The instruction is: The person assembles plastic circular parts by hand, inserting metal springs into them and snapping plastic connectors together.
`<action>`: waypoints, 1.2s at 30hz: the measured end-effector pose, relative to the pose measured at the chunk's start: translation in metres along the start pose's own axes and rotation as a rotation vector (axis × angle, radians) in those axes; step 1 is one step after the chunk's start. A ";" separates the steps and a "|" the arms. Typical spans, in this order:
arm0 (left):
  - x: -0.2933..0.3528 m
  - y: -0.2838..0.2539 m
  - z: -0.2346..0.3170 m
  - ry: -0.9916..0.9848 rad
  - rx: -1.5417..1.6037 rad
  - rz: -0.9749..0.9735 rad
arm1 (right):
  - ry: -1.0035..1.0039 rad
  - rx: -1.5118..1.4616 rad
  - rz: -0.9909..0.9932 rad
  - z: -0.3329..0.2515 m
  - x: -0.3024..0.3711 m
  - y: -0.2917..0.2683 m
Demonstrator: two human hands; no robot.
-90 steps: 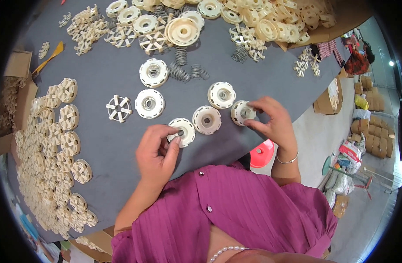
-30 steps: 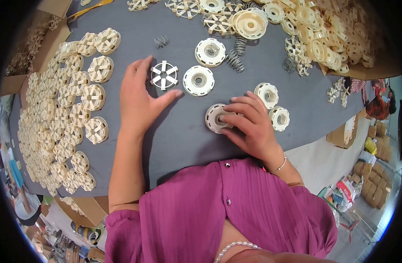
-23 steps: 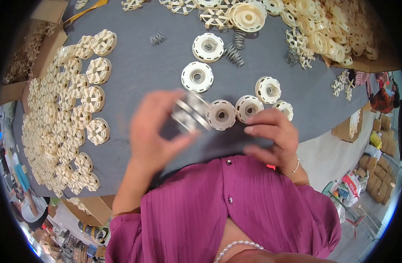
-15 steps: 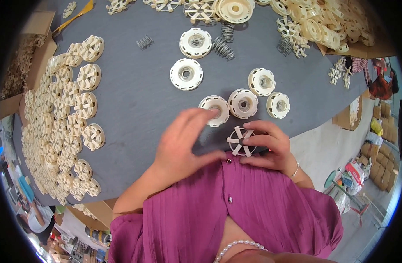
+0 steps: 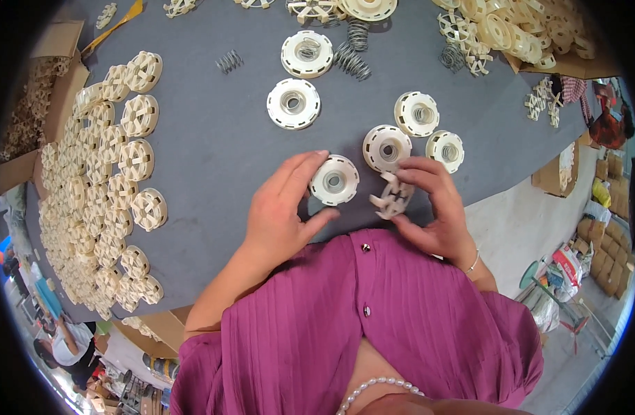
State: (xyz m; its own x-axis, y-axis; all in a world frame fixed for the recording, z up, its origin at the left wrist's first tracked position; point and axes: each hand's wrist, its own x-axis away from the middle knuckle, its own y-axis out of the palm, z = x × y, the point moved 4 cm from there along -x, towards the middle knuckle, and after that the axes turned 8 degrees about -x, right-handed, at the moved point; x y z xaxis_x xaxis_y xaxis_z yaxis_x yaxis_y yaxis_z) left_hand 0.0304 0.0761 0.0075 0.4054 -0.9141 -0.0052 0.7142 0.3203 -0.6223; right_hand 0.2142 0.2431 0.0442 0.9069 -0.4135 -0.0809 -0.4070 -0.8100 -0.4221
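My left hand (image 5: 279,207) curls round the near left side of a round cream plastic base (image 5: 323,185), with its fingers on the far edge and the thumb close to the near edge. A coil spring (image 5: 334,182) sits in the middle of that base. Between the fingers and thumb of my right hand (image 5: 442,214) is a spoked plastic ring (image 5: 393,197), tilted on its side just right of the base. Beyond it stand another slotted base (image 5: 377,160) and two more bases (image 5: 404,124) (image 5: 433,155), each with a spring in its centre.
Many spoked assemblies (image 5: 139,116) lie in rows on the left of the grey table (image 5: 213,166). Farther off are two bases (image 5: 279,114) (image 5: 289,63) and loose springs (image 5: 229,62). Plastic rings (image 5: 518,41) are heaped at the far right. A cardboard box (image 5: 61,104) stands at the far left.
My left hand has come round the base and shifted it slightly left. My right hand has raised and tilted the spoked ring, moving it a little away from me.
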 end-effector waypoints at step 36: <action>0.040 -0.090 -0.040 -0.365 -0.505 0.246 | -0.280 0.479 0.000 0.006 -0.138 -0.035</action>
State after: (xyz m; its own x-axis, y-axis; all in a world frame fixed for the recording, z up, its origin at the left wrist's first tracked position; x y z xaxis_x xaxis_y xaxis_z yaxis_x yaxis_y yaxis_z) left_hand -0.0403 0.0011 0.0323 0.7527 -0.6581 0.0161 0.2574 0.2718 -0.9273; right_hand 0.1044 0.3310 0.0644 0.9280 -0.2341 -0.2898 -0.3707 -0.5036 -0.7804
